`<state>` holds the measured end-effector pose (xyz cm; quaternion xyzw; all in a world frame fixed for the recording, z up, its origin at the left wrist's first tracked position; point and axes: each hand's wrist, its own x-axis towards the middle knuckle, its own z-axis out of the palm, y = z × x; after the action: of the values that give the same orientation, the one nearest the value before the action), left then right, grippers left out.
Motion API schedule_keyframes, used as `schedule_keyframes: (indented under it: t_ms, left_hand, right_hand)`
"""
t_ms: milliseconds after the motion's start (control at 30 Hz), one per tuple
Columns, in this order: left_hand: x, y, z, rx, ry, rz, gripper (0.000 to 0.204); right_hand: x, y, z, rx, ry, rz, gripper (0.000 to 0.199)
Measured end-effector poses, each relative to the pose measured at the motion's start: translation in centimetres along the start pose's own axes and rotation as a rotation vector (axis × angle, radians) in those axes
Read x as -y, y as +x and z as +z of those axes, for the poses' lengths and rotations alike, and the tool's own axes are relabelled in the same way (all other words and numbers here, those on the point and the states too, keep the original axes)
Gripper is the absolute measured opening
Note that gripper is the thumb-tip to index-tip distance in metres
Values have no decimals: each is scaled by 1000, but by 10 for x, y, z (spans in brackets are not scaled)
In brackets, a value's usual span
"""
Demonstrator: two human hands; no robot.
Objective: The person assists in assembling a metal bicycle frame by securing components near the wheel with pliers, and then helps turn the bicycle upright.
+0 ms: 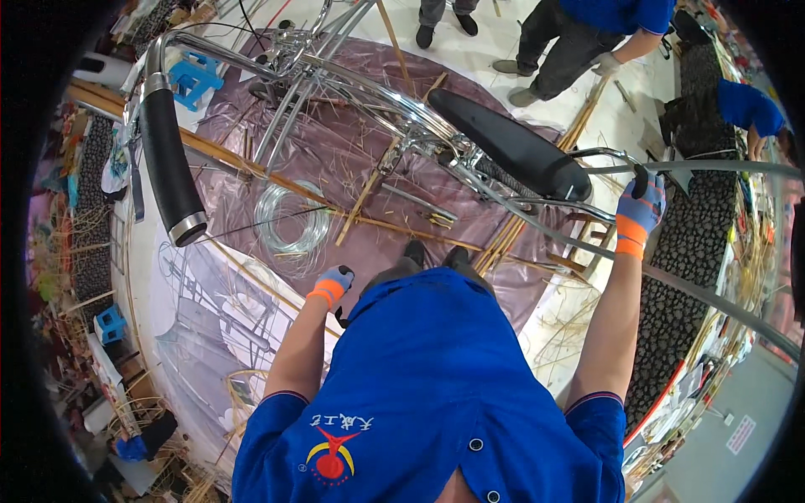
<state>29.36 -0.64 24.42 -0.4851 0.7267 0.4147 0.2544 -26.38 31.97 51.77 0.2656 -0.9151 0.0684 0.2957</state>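
A large chrome bicycle stands before me, with a black handlebar grip at left and a long black saddle toward the right. My right hand, in a grey-blue and orange glove, is closed around the end of the curved chrome tube behind the saddle. In a matching glove, my left hand hangs beside my shirt, away from the bicycle. Its fingers are curled in, and what they hold, if anything, is hidden. A coil of clear wire lies on the floor beyond that hand.
Bamboo strips and scraps lie over a brown plastic sheet. Yellow-handled pliers lie under the bicycle. A printed drawing sheet spreads at left. A blue stool stands beyond the handlebar. Other people stand or bend at the far right.
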Motion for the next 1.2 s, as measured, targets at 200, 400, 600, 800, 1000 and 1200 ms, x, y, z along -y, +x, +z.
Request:
schedule_keyframes:
  t_ms: [200, 400, 600, 800, 1000, 1200]
  left_hand:
    - [-12, 2, -7, 42, 122, 0, 30]
    - [-28, 2, -9, 1, 122, 49, 34]
    - [2, 11, 1, 44, 189, 8, 37]
    - [2, 15, 2, 35, 151, 22, 35]
    - [-7, 9, 1, 15, 78, 25, 33]
    - [10, 5, 9, 79, -107, -20, 32]
  right_hand:
    - [4, 4, 2, 22, 46, 6, 24]
    - [-1, 3, 4, -7, -17, 81, 25]
    - [9, 2, -3, -14, -7, 61, 26]
    - [6, -8, -2, -66, 111, 69, 28]
    - [4, -1, -1, -11, 55, 77, 25]
    - [-1, 3, 8, -49, 52, 49, 24]
